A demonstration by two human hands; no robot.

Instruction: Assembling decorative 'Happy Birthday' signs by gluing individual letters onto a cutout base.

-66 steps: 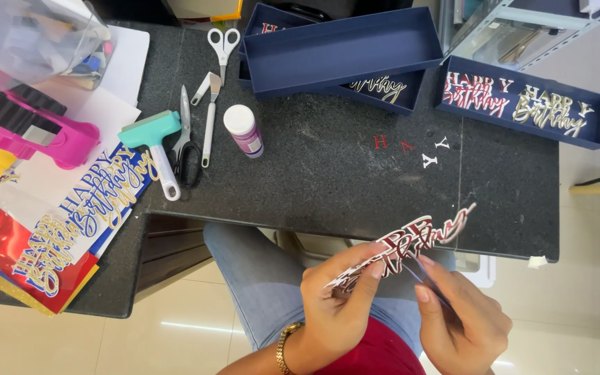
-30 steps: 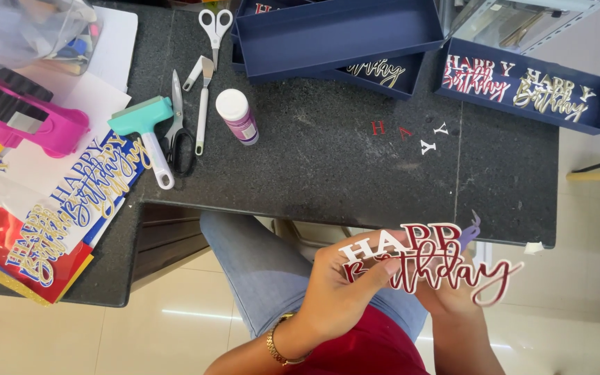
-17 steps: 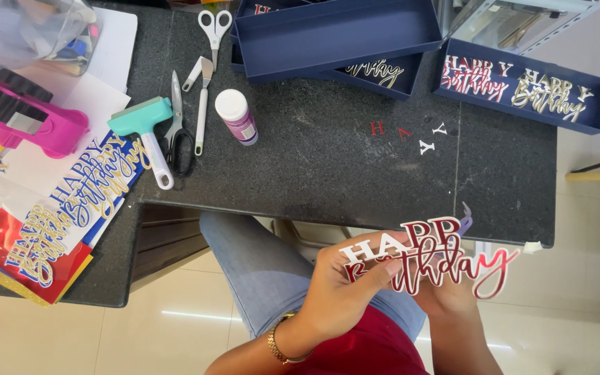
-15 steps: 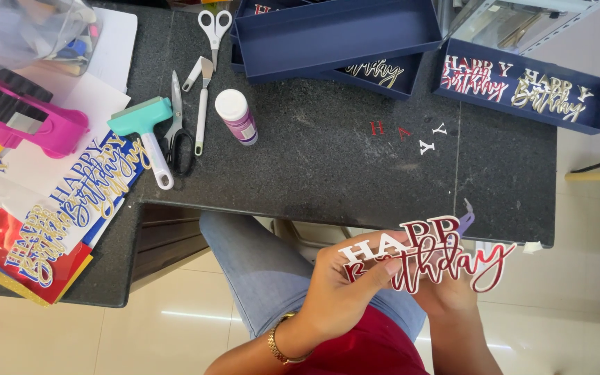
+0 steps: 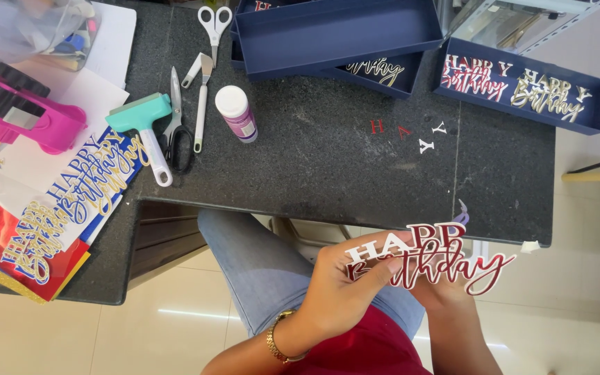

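Pinching the red birthday cutout between left-hand fingers, right hand behind.

two hands: left hand, right hand, sharing one red-and-white cake topper. at 12 o'clock, three navy trays. at 11 o'clock, one pair of scissors, one glue bottle, one teal roller. four loose letters near centre.
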